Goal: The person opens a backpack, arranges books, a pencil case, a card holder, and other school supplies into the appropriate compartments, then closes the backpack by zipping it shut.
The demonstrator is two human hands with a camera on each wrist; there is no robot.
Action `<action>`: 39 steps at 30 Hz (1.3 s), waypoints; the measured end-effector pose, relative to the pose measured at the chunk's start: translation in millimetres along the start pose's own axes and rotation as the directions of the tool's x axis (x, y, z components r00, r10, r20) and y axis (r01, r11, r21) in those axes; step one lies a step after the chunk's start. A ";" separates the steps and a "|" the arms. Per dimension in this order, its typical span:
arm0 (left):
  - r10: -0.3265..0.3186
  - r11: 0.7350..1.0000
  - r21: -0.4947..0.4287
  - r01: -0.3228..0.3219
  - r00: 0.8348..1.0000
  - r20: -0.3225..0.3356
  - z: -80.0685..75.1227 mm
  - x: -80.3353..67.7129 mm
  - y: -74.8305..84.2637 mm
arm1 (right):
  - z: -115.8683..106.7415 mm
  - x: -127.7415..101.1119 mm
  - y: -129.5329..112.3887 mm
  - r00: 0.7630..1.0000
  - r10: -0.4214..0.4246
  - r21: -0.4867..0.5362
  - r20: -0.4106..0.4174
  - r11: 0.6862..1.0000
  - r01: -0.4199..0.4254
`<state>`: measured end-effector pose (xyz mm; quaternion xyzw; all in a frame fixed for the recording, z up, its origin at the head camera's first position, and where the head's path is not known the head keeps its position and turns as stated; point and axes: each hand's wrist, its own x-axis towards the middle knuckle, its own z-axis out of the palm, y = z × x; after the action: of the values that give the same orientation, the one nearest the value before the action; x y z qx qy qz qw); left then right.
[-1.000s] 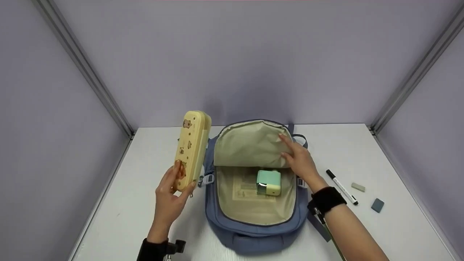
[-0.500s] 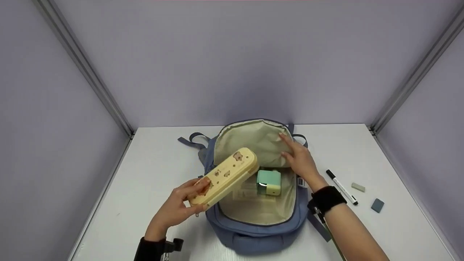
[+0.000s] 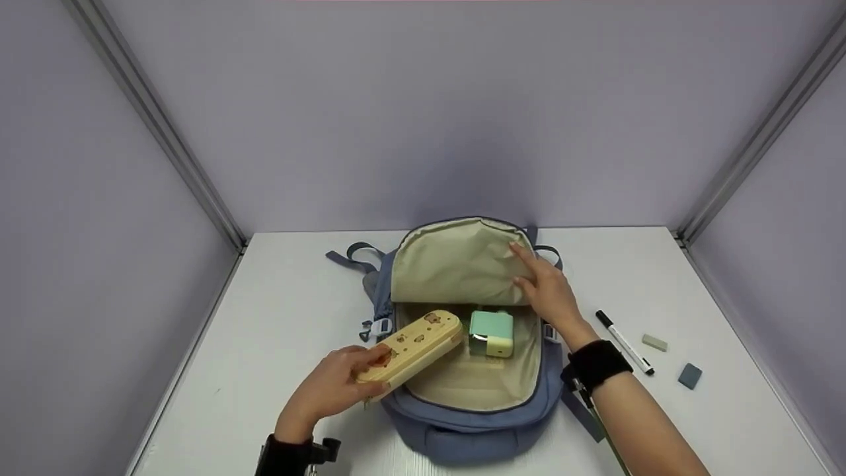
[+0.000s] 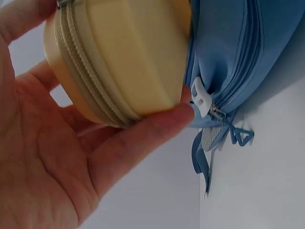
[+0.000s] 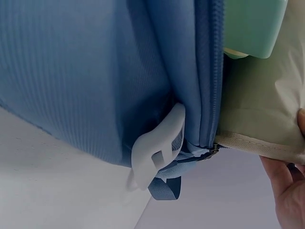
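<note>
A blue backpack [image 3: 462,430] lies unzipped on the white table, its cream-lined flap [image 3: 456,268] folded back. My left hand [image 3: 334,390] grips one end of a yellow zipped pencil case [image 3: 413,344] with bear prints; its far end reaches over the bag's left rim into the compartment. The left wrist view shows my fingers curled round the pencil case [image 4: 119,57] beside the backpack's side [image 4: 228,57]. My right hand [image 3: 548,291] holds the flap's right edge back. A mint-green boxy item [image 3: 491,332] sits inside the bag, next to the case's tip; the mint-green item [image 5: 252,26] also shows at the right wrist view's top.
To the right of the bag lie a black-and-white marker [image 3: 624,342], a pale eraser [image 3: 654,342] and a grey-blue eraser [image 3: 689,375]. A blue strap [image 3: 350,254] trails off the bag's upper left. Lilac walls close the table [image 3: 284,317] at back and sides.
The left hand has swung the pencil case from upright at the bag's left down to a low slant, its far end now inside the open compartment. The right hand has stayed on the flap.
</note>
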<state>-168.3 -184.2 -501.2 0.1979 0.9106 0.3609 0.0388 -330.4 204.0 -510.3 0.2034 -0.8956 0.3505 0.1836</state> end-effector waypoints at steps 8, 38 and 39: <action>0.004 0.974 0.225 0.021 0.994 -0.108 21.5 13.3 11.4 | -0.3 -0.5 0.5 1.000 -0.002 0.007 0.010 1.000 0.002; 0.118 0.885 0.459 0.079 0.915 -0.385 80.6 49.9 39.2 | -0.9 -2.4 -4.4 0.999 0.048 0.010 -0.025 0.999 -0.048; 0.125 0.877 0.474 0.082 0.913 -0.389 79.8 46.3 39.4 | -0.3 -2.5 -4.6 0.999 0.045 0.014 -0.026 0.999 -0.045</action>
<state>-180.7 -88.9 -530.1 0.1317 0.9568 0.1571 -0.2063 -325.9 201.7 -508.8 0.1797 -0.8951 0.3631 0.1861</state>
